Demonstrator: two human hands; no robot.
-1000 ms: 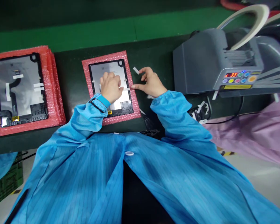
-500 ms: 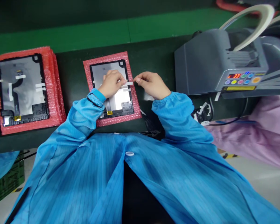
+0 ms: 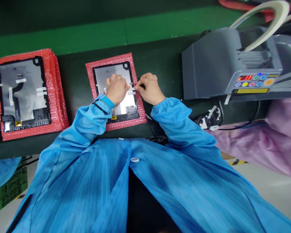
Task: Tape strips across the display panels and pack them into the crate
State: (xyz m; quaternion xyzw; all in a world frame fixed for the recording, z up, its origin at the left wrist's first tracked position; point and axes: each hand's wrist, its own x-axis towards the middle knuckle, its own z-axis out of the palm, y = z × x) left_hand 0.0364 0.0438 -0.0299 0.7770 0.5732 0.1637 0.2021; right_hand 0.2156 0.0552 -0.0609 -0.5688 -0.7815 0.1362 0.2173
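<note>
A tablet-like panel [image 3: 116,68] with a black frame and silvery back lies on a red bubble-wrap sheet [image 3: 141,111]. My left hand [image 3: 117,89] rests over the middle of the panel, fingers curled and thumb toward its right edge; whatever its fingertips hold is hidden. At that right edge, my right hand [image 3: 149,88] pinches the end of a small white strip [image 3: 132,88], thumb and forefinger together. Another white strip [image 3: 131,93] lies just below on the panel. Near the panel's lower edge is a yellow patch [image 3: 113,117].
A similar panel [image 3: 30,77] tops a stack of red bubble wrap [image 3: 60,110] at the left. On the right stands a grey tape machine [image 3: 208,68] with a lit display. Below it lies a black item with white tape scraps [image 3: 210,118]. A pink sleeve [image 3: 252,142] shows at far right.
My right hand has moved left to the panel's edge, close to my left hand. My left hand has shifted slightly right and down. The strip between them is now mostly covered.
</note>
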